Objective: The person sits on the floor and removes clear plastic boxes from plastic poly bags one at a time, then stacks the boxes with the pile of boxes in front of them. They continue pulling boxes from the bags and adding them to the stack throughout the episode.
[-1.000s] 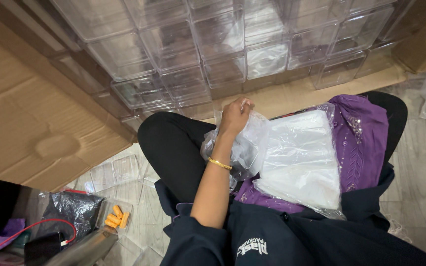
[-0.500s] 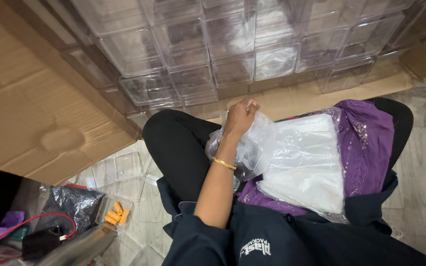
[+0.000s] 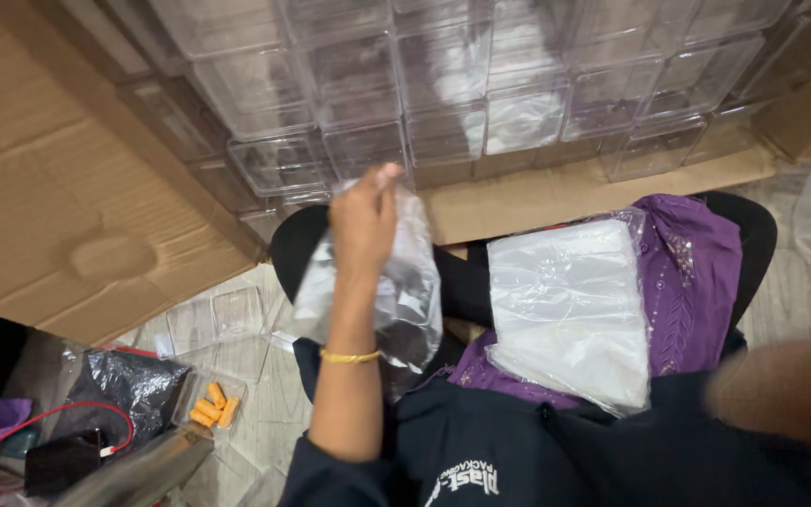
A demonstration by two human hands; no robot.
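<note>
Head view: left hand [image 3: 360, 221] is raised, fingers pinched on the top edge of one clear plastic bag [image 3: 396, 282]. The bag hangs free below the hand, over the left knee, not touching the stack. Grip reads as a thumb-and-fingers pinch on thin film, tight enough to carry the bag's weight.

Right hand [image 3: 781, 390] is a blurred shape at the right edge, low and close to the camera. Cannot tell whether it is closed or holding anything.

Stack of clear plastic bags [image 3: 570, 314] lies flat on the lap, on the purple garment [image 3: 696, 272], just right of the hanging bag. It looks thick, so my read is that most of the pile is unused.

Ahead of the knees, clear plastic boxes [image 3: 443, 103] sit in rows inside the cardboard carton [image 3: 68, 188]. From here they look mostly empty, though glare makes that hard to confirm. A loose clear lid or tray [image 3: 213, 319] lies on the floor to the left, near a small packet with orange pieces [image 3: 213, 410] and a black crinkled bag [image 3: 129, 390] with a red cable [image 3: 77, 413].

Progress, as a judgement: one bag is separated from the pile and in hand. It is not opened and nothing is inside it. No bagged box is visible anywhere. So this looks like an early point in a cycle, with nearly all the bags and boxes left to handle.
</note>
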